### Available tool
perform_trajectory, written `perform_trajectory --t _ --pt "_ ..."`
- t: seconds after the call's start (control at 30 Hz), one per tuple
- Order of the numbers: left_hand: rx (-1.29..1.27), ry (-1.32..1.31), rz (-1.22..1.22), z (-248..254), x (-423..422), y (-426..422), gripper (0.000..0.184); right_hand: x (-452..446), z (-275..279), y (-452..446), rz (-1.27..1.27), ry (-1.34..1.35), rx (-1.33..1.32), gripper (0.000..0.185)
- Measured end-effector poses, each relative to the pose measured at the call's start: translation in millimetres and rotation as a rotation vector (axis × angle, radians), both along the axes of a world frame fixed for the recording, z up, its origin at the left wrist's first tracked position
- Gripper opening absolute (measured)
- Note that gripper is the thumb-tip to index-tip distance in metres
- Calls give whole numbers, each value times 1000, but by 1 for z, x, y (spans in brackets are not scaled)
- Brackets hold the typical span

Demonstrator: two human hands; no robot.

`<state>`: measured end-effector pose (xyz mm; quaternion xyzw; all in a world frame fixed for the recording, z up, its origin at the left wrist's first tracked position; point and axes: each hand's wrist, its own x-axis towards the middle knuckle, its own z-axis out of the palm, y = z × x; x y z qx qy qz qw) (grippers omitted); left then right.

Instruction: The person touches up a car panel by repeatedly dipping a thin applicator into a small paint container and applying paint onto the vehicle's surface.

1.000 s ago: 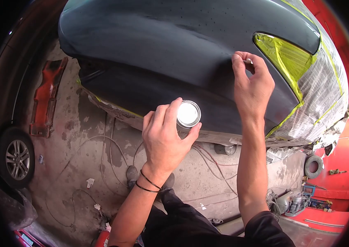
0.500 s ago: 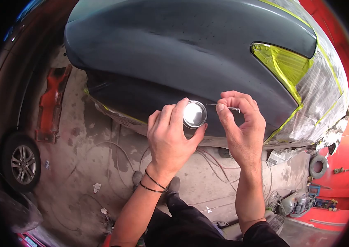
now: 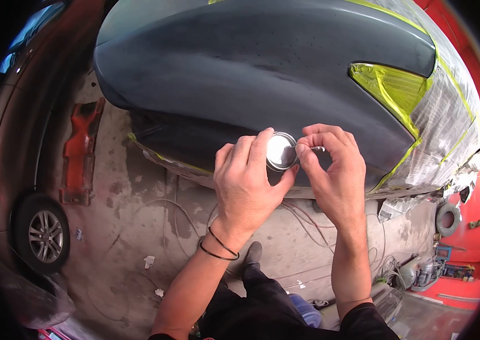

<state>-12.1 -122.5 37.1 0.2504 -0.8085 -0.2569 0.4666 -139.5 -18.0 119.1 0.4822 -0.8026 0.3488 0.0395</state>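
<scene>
My left hand (image 3: 248, 175) grips a small round metal tin (image 3: 281, 152) between thumb and fingers, its bright, shiny round face toward me. Just right of the tin, my right hand (image 3: 333, 167) pinches a thin tool (image 3: 319, 148), whose fine tip reaches the tin's right edge. Both hands are in front of the lower part of a dark grey car body panel (image 3: 223, 73). Yellow-green masking tape and film (image 3: 396, 88) cover a triangular area at the panel's right.
Masking sheeting (image 3: 449, 124) wraps the car on the right. Hoses (image 3: 308, 226) lie on the stained floor. At left are an orange-red board (image 3: 80, 150) and another car's wheel (image 3: 44, 237). A compressor (image 3: 413, 275) and a loose tyre (image 3: 448, 220) stand at lower right.
My right hand has come down and left from the panel to the tin, bringing the thin tool. My left hand and the tin have shifted slightly right in view.
</scene>
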Motion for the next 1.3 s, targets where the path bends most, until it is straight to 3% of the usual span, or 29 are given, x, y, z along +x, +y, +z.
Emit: perform_trajectory --t 0.3,0.5,0.73,1.3 --pt "-9 -12 -34 6 11 -14 75 12 4 -12 4 13 12 10" --pt "-1 -23 -43 3 19 -25 73 11 -2 -19 -11 -15 -172 9" --pt "3 -24 -57 3 23 -33 72 5 -3 -40 -189 -259 -304 18" --pt "25 -65 -72 -6 50 -49 71 -18 -17 -118 -248 -74 -376 20"
